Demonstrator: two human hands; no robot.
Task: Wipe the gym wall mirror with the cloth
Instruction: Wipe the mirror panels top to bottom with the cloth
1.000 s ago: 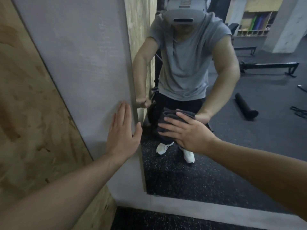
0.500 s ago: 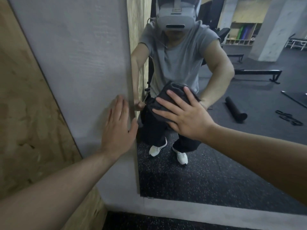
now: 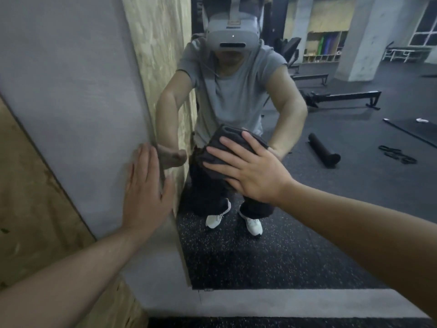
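The wall mirror [image 3: 307, 245] fills the right half of the head view and reflects a person in a grey shirt with a headset. A dark folded cloth [image 3: 218, 150] lies flat against the glass near its left edge. My right hand [image 3: 246, 169] presses on the cloth with straight, spread fingers. My left hand [image 3: 145, 188] rests flat on the grey wall [image 3: 78, 110], its thumb beside the mirror's left edge.
A chipboard panel [image 3: 30, 209] covers the wall at lower left. A grey ledge [image 3: 295, 301] runs below the mirror, with dark speckled floor beneath. The reflection shows benches, a foam roller and shelves behind me.
My right hand has slid the cloth upward over the glass. The camera has tilted up, showing more of the reflection. My left hand stays flat on the wall.
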